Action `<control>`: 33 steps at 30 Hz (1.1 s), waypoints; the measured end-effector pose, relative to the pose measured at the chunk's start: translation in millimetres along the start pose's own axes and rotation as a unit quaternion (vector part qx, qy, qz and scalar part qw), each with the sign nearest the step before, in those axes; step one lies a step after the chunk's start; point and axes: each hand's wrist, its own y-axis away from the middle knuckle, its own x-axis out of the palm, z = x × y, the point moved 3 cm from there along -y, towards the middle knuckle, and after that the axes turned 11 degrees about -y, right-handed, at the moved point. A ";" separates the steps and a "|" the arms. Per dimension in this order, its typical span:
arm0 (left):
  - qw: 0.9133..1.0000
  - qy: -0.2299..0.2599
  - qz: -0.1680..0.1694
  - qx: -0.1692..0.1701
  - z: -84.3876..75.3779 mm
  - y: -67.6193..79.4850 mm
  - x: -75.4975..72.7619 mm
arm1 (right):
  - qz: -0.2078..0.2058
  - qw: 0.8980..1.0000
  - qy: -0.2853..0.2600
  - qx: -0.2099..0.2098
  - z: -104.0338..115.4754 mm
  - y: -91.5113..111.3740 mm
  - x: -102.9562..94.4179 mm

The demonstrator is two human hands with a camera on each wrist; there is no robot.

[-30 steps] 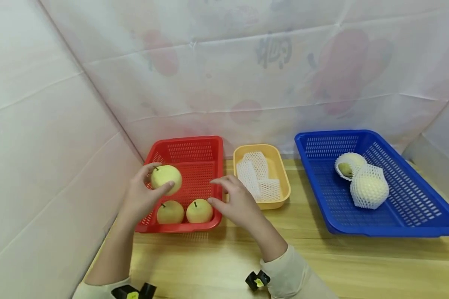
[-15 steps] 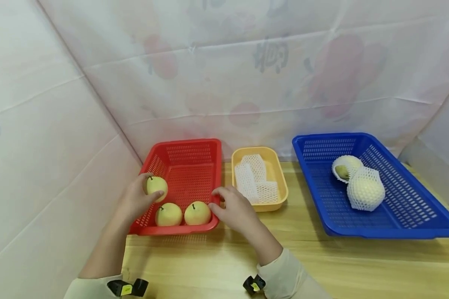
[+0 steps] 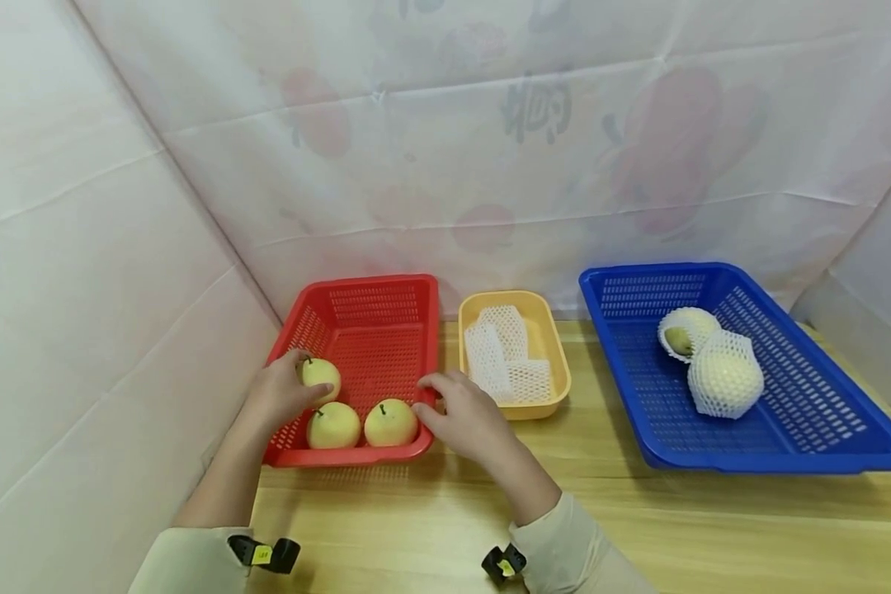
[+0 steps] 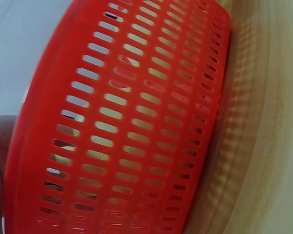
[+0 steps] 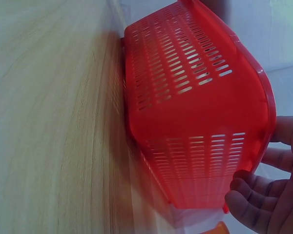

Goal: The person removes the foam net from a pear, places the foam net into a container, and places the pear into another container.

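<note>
My left hand (image 3: 278, 394) is low inside the left part of the red basket (image 3: 386, 279), thumb and fingers around a round yellow pear (image 3: 321, 378). Just in front of it lie two more pears, one at the near left (image 3: 334, 426) and another at the near right (image 3: 391, 423). At the basket's right side, my right hand (image 3: 469, 415) holds the rim near the front corner. In the right wrist view its thumb and fingers (image 5: 256, 202) meet the rim from both sides. The left wrist view shows mostly the basket's slotted wall (image 4: 132, 117), with pale fruit visible through the slots.
A small yellow tray (image 3: 557, 351) with several white foam net sleeves (image 3: 488, 359) stands right of the red basket. Farther right, a blue basket (image 3: 638, 396) holds two pears in foam nets (image 3: 726, 375). Pale curtains (image 3: 445, 165) hang behind and at the sides of the wooden table (image 3: 386, 528).
My left hand has lowered the pear into the red basket, behind the other two. My right hand has come onto the basket's right rim. The whole view has shifted slightly.
</note>
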 end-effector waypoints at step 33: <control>0.999 0.018 -0.022 0.024 -6.5 5.1 -7.1 | 0.014 1.000 -0.002 -0.016 -3.8 0.1 -1.5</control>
